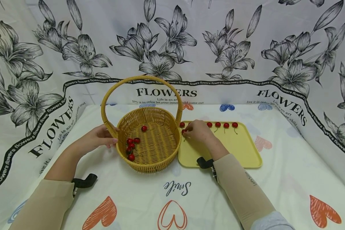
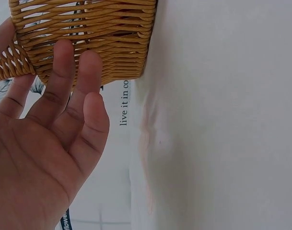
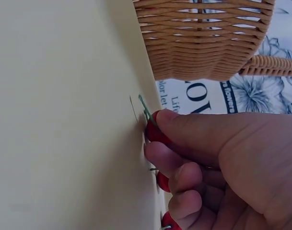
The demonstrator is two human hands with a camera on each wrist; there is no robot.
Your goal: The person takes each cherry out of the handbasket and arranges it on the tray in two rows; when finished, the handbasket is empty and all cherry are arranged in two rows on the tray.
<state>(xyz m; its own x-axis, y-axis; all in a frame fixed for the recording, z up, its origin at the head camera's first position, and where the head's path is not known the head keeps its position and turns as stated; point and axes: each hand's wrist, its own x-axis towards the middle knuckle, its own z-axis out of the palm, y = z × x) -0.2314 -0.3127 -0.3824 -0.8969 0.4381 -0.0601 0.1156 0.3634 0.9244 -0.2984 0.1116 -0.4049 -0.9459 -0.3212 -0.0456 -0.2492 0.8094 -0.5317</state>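
Note:
A wicker basket (image 1: 150, 167) with a tall arched handle (image 1: 143, 77) stands left of a yellow tray (image 1: 233, 156). My left hand (image 1: 95, 137) grips the foot of the handle between thumb and index finger; in the left wrist view the other fingers (image 2: 64, 62) lie loosely along the woven side. Over the tray's left end, my right hand (image 1: 201, 131) pinches a red cherry (image 3: 155, 132) with a green stem between thumb and index finger. Several cherries (image 1: 217, 124) line the tray's far edge, partly hidden by that hand. Inside the basket lie several more cherries (image 1: 131, 157), mostly at the left.
The basket's right wall is close against the tray's left edge. A white cloth (image 1: 143, 198) with hearts and lettering covers the table. Behind stands a flower-printed curtain (image 1: 172, 64). Black wrist mounts (image 1: 86, 181) stick out beside both forearms.

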